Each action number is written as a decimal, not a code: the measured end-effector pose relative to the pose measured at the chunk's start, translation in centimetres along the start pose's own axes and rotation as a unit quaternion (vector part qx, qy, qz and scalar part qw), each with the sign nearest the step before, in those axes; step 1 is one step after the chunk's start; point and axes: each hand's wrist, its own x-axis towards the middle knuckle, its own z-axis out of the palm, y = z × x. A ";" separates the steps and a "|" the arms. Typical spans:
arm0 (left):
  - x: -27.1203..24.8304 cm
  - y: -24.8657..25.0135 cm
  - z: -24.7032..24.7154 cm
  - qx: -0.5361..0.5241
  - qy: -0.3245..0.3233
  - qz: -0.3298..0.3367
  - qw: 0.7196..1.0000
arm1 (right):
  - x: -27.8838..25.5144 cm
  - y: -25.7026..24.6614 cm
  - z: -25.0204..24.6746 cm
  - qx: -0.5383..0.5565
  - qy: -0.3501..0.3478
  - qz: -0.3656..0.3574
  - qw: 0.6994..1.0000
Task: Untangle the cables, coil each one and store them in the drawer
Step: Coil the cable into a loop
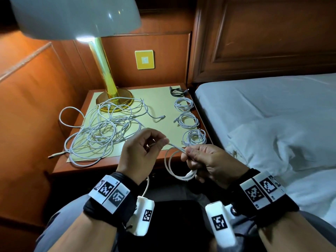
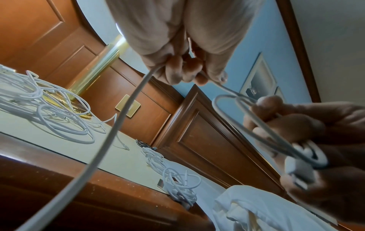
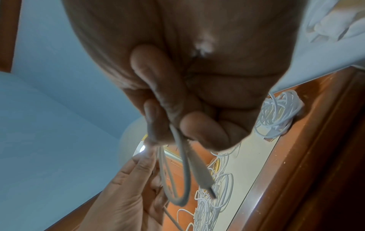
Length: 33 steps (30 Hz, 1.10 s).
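Both hands hold one white cable (image 1: 170, 161) in front of the nightstand (image 1: 116, 165). My right hand (image 1: 203, 161) pinches its small loops (image 2: 262, 125) together, the plug end (image 3: 203, 179) sticking out past the fingers. My left hand (image 1: 143, 151) pinches the free run of the same cable (image 2: 120, 125), which trails down past the wrist. A tangle of white cables (image 1: 103, 131) lies on the left of the nightstand top by the lamp base. Three coiled white cables (image 1: 188, 120) and a coiled dark one (image 1: 177, 91) lie along its right edge. No drawer shows.
A brass lamp (image 1: 103, 66) with a white shade stands at the back left of the nightstand. A yellow wall plate (image 1: 144, 59) is behind it. A bed with white sheets (image 1: 272, 115) lies to the right. One cable loop (image 1: 69, 115) hangs over the left edge.
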 end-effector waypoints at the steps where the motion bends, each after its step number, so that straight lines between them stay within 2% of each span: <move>1: -0.1 0.0 0.0 -0.002 -0.022 -0.006 1.000 | 0.0 -0.1 0.0 0.010 0.008 -0.003 1.000; 4: -0.5 -0.1 0.2 0.020 -0.134 -0.060 0.989 | 0.0 -0.3 0.1 0.054 0.032 -0.011 0.998; 6: -0.9 -0.3 0.4 0.074 -0.169 -0.056 0.981 | 0.1 -0.3 0.0 0.061 0.041 -0.013 0.997; 10: -1.2 -1.0 0.7 0.074 -0.159 0.034 0.984 | 0.4 0.2 0.0 0.020 0.052 -0.007 0.998; 13: -1.2 -1.2 0.8 0.105 -0.155 0.062 0.980 | 0.6 0.5 0.2 -0.020 0.029 -0.002 0.999; 18: -1.1 -1.0 0.9 0.086 -0.190 0.029 0.978 | 0.6 0.3 0.3 -0.036 0.039 -0.004 0.999; 23: -0.4 -0.8 -0.4 0.050 -0.198 -0.041 0.978 | 0.5 0.1 0.2 -0.021 0.062 -0.005 0.998; 28: -0.5 0.1 -0.7 0.057 -0.192 -0.025 0.979 | 0.2 -0.3 0.5 0.011 0.037 -0.010 0.999; 33: -0.7 0.4 -0.4 0.040 -0.195 -0.041 0.979 | 0.1 0.0 1.0 -0.016 0.010 -0.023 1.000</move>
